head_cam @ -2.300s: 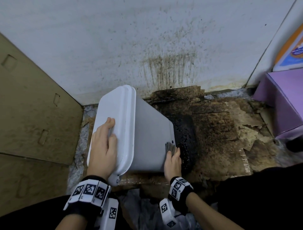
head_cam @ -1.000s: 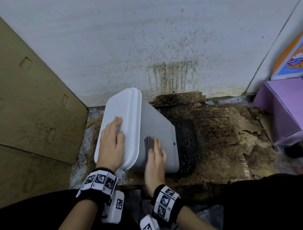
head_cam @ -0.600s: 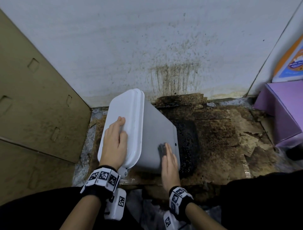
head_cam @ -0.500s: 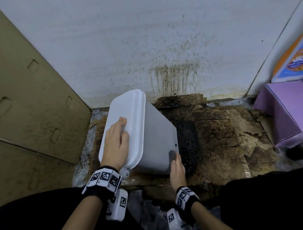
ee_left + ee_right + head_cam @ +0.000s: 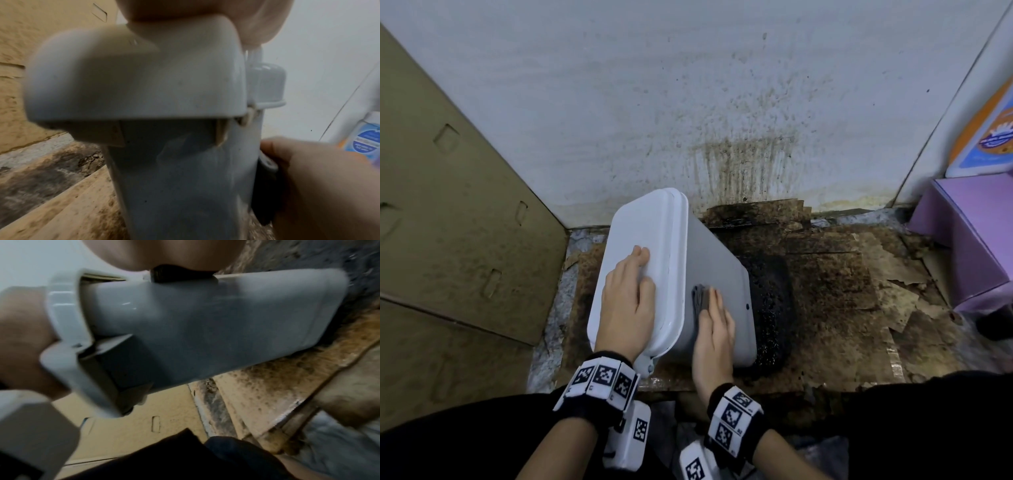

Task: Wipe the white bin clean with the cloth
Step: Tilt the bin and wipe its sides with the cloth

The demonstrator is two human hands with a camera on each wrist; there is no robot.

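The white bin (image 5: 719,270) leans tilted toward the left over the dirty floor, with its lid (image 5: 647,236) shut. My left hand (image 5: 626,294) lies flat on the lid with straight fingers and steadies it. My right hand (image 5: 714,322) presses a dark grey cloth (image 5: 700,298) flat against the bin's side, just right of the lid rim. In the left wrist view the bin's body (image 5: 174,178) fills the frame, and the right hand (image 5: 308,178) holds the cloth (image 5: 265,194) against its right face. The right wrist view shows the cloth (image 5: 180,274) squeezed between palm and bin (image 5: 226,321).
A brown cardboard sheet (image 5: 448,222) stands on the left. Behind the bin is a white wall (image 5: 739,164) with brown splatter. Stained, torn cardboard (image 5: 842,291) covers the floor, with a black patch (image 5: 770,298) beside the bin. A purple box (image 5: 969,240) stands at the right.
My right hand has slid the cloth along the bin's side from the lower right edge leftward to the lid rim. The left hand has stayed on the lid.
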